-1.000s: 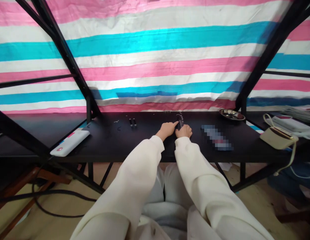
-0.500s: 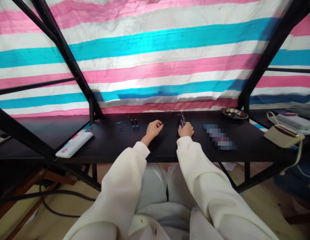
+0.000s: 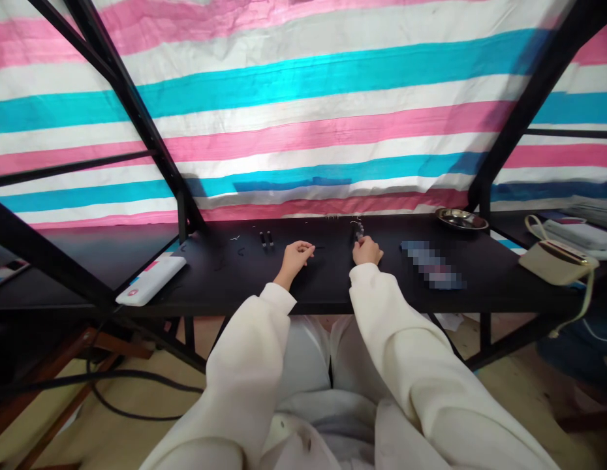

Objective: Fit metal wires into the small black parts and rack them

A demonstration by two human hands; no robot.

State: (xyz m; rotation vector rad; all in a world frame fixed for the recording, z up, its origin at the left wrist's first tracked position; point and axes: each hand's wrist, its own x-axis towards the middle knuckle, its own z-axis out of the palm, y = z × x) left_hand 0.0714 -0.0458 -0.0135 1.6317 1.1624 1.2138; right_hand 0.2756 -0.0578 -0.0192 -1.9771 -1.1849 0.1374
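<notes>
Both my arms, in white sleeves, reach onto a black table (image 3: 294, 287). My left hand (image 3: 296, 253) rests on the table with its fingers curled in a pinch; what it holds is too small to make out. My right hand (image 3: 367, 250) is closed around a small dark object (image 3: 358, 232) that stands up out of its fingers. A thin dark piece (image 3: 320, 247) lies on the table just right of my left hand. Two small dark cylinders (image 3: 267, 239) lie further left.
A white slab-shaped device (image 3: 151, 280) lies at the table's left edge. A metal dish (image 3: 461, 219) sits at the back right, a cream pouch with a strap (image 3: 555, 261) further right. Black frame bars (image 3: 137, 124) cross before a striped pink, blue and white tarp. Cables lie on the floor.
My left hand drew away to the left from the dark object, where it pointed a second ago, and curled into a pinch. My right hand stayed on the object.
</notes>
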